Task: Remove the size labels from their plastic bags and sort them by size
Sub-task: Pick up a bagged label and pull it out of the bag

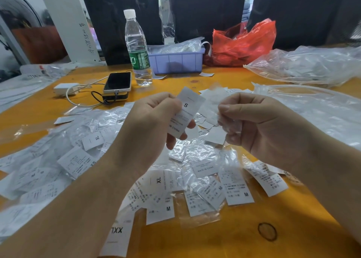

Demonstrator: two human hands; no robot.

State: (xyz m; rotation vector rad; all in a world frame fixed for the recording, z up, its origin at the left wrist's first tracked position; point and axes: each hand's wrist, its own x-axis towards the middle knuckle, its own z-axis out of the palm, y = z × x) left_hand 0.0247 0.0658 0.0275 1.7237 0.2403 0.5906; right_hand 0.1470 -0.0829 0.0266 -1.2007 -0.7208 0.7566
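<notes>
Starting nearest: a loose spread of white printed fabric size labels covers the front of the orange wooden desk, mixed with small clear plastic bags. Legible sizes: XXL at the front edge, two M, XL, a second XL and XS to the left; one reads "MADE IN CHINA". They lie intermingled, so I judge sorting barely begun.

Above the spread, the left hand pinches a white rectangular label printed "S", thumb and curled fingers clamped on it, held upright; "CHINA" reads along its lower end. The right hand, just beside, has its grip closed on a crumpled clear bag, apparently this label's emptied bag. Label is out; placing it by size remains.

Behind the hands, a few bare white labels lie together, possibly a sorted pile; cannot confirm. Large clear bags sit to the right.

Farther: black phone, clear water bottle with green label, lilac plastic bin, red plastic bag.
</notes>
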